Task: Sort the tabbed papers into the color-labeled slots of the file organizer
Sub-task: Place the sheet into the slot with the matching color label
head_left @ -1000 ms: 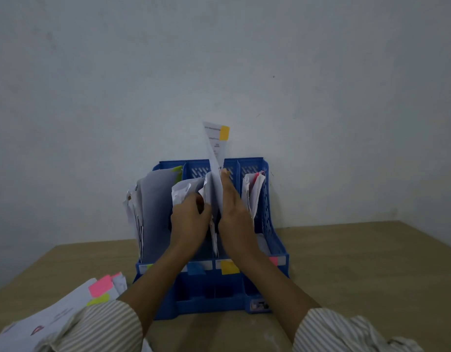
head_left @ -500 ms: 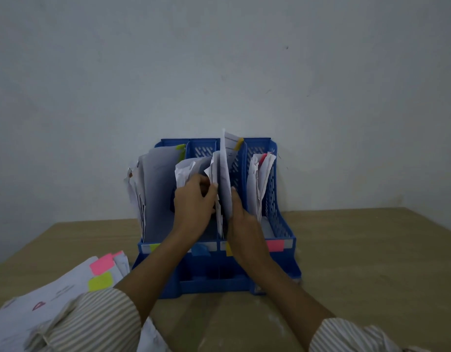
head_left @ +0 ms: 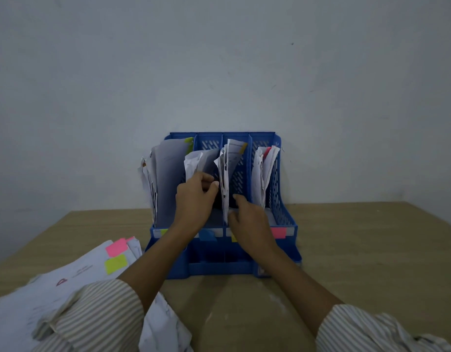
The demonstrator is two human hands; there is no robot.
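The left hand fingers are curling against the paper bundle in the second slot; the right hand fingers are resting relaxed beside the orange-tabbed paper, now seated in the file organizer. Remaining: a stack of tabbed papers is lying on the worktop.

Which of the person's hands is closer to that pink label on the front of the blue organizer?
The right hand. It sits just left of the pink label, at the neighbouring slot. The left hand is farther left and higher, among the standing papers.
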